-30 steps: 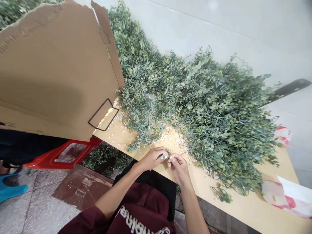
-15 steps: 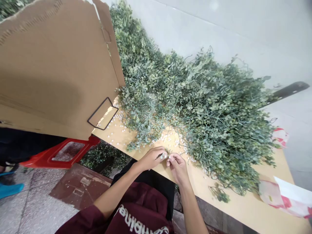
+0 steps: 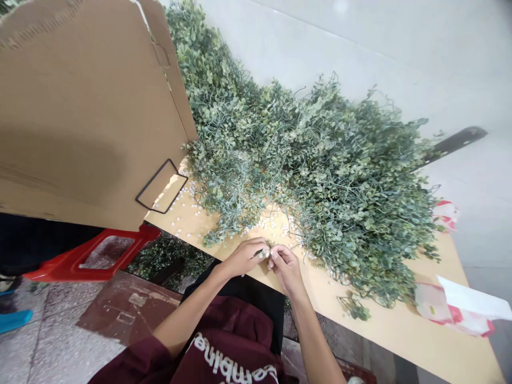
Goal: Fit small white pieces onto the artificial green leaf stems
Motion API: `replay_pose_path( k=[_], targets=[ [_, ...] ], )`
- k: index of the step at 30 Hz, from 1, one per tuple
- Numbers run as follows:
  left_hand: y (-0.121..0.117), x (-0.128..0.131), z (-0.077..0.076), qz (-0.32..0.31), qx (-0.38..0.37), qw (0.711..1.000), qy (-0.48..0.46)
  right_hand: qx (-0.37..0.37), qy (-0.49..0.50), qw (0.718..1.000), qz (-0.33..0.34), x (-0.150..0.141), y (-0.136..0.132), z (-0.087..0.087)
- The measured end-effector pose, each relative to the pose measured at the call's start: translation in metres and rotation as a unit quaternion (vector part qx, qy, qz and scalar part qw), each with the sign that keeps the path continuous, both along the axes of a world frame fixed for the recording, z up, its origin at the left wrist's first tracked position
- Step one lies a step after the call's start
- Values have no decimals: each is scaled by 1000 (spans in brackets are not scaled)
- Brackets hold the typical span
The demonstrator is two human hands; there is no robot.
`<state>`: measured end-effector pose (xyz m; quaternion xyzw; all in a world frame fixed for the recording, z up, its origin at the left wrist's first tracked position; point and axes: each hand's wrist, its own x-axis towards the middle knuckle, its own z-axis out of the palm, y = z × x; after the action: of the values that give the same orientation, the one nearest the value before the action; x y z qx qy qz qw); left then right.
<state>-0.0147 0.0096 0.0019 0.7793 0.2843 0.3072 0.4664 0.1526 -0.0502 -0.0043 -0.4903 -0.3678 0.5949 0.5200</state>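
Observation:
My left hand point(image 3: 245, 258) is closed at the table's front edge around a small leafy sprig point(image 3: 269, 244), partly hidden by the fingers. Bits of white and a thin dark stem show at its fingertips. My right hand point(image 3: 286, 270) meets it there, thumb and forefinger pinched on a tiny white piece. Many such small white pieces point(image 3: 276, 223) lie scattered on the table just beyond both hands. Behind them rises a big heap of green artificial foliage point(image 3: 340, 170), its nearest strands point(image 3: 228, 216) close to my left hand.
A large cardboard sheet point(image 3: 80, 117) stands at the left, beside a black wire frame point(image 3: 162, 185). Below it are a red plastic stool point(image 3: 100, 256) and someone's leg. A dark blade-like strip point(image 3: 456, 145) juts from the heap; a red-and-white wrapper point(image 3: 434, 304) lies on the table point(image 3: 440, 354).
The view has shifted slightly, so the scene sits a little further left. Both hands stay together at the sprig, with only small finger movement.

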Motion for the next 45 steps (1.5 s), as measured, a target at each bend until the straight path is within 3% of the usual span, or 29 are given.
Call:
replay_pose_path(
  k=[9,20,28,45],
  targets=[
    [-2,1,1,1,-13,1000,-4,4,55,998,10,1,0,-1],
    [0,2,3,-5,-31,999,-21,16,13,1000,-23,-5,-4,-4],
    [1,2,1,-9,-45,999,-17,13,44,999,-26,-6,-4,0],
    [1,4,1,-27,-37,999,21,-32,79,996,-12,-7,0,6]
  ],
)
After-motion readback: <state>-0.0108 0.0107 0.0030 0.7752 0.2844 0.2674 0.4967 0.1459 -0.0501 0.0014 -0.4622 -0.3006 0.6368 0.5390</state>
